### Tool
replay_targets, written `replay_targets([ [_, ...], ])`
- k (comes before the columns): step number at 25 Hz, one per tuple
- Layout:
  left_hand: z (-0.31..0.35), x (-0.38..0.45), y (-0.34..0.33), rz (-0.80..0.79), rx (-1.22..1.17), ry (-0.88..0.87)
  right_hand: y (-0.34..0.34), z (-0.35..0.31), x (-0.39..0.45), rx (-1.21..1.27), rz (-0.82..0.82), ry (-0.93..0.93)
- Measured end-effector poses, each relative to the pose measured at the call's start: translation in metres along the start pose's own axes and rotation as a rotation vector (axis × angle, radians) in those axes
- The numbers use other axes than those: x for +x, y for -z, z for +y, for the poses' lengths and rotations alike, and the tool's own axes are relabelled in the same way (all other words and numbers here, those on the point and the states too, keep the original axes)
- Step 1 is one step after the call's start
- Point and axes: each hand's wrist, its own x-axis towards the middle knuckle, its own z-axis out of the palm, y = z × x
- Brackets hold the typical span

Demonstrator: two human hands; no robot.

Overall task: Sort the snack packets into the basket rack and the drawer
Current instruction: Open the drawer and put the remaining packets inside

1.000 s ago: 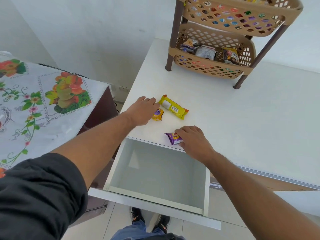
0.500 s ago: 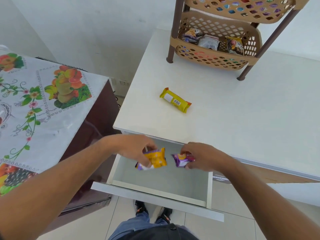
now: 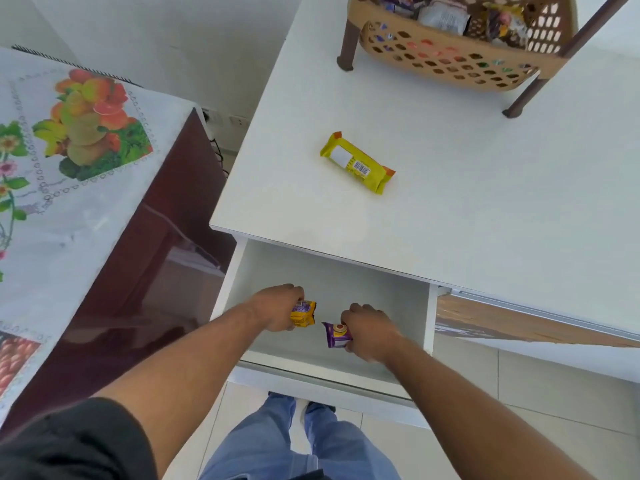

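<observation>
Both hands are down inside the open white drawer [image 3: 430, 317]. My left hand [image 3: 277, 306] grips a small yellow snack packet [image 3: 304, 313] with a purple label. My right hand [image 3: 369, 332] grips a small purple snack packet [image 3: 336, 335]. The two packets are a little apart, low over the drawer floor. A longer yellow packet [image 3: 356, 162] with a barcode lies alone on the white tabletop [image 3: 485, 188]. The tan basket rack [image 3: 450, 60] stands at the table's far end with several packets in its lower basket.
A dark red cabinet [image 3: 156, 271] under a fruit-print cloth [image 3: 69, 150] stands close to the left of the drawer. The rack's brown legs [image 3: 346, 46] rest on the tabletop. Tiled floor and my legs show below the drawer front.
Both hands took a small packet each off the tabletop, drew back over the table edge and went down into the drawer. The long yellow packet stayed where it was.
</observation>
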Motion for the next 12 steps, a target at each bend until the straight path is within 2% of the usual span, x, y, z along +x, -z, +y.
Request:
replay_targets([
  [6,-0.009,0.03,-0.029,-0.038,0.181,0.015,-0.042,-0.001,0.031,0.011,-0.003,-0.098],
  [12,-0.003,0.047,-0.034,-0.042,0.233,0.032,-0.059,-0.002,0.051,-0.011,-0.005,-0.124],
])
